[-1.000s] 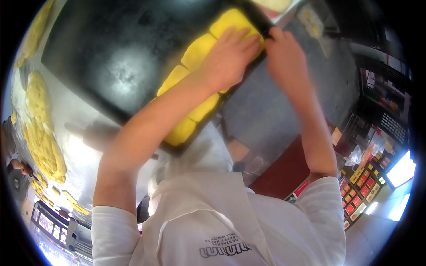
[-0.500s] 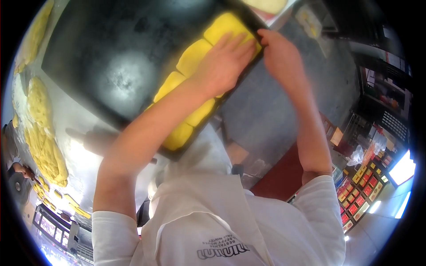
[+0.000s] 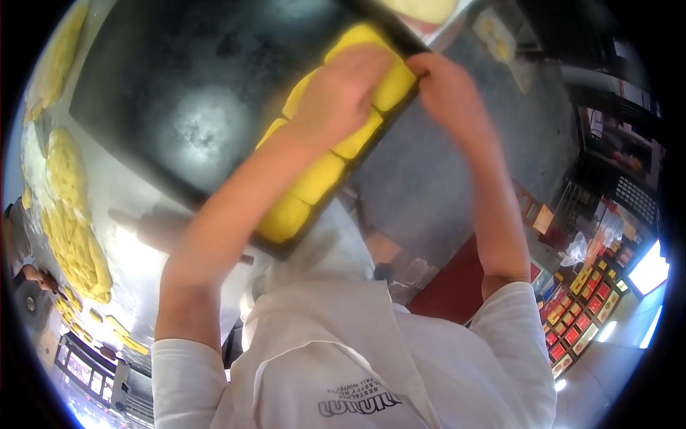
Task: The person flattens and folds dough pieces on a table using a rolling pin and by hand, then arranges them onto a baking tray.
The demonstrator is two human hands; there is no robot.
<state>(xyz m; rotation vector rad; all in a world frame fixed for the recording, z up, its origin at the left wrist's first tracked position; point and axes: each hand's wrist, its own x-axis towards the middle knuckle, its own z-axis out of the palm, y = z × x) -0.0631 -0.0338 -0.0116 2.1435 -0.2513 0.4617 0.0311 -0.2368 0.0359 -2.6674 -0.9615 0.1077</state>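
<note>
Yellow dough pieces lie in two rows along the lower-right edge of a dark tray, upper centre of frame. Left hand is over the upper pieces; blurred, so I cannot tell whether its fingers press or grasp. Right hand grips the tray's rim, right of the dough.

The pale, shiny surface carries a black tray toward eleven o'clock, a rolling pin (partly hidden) and long yellow dough slabs at nine, smaller dough pieces at eight.
</note>
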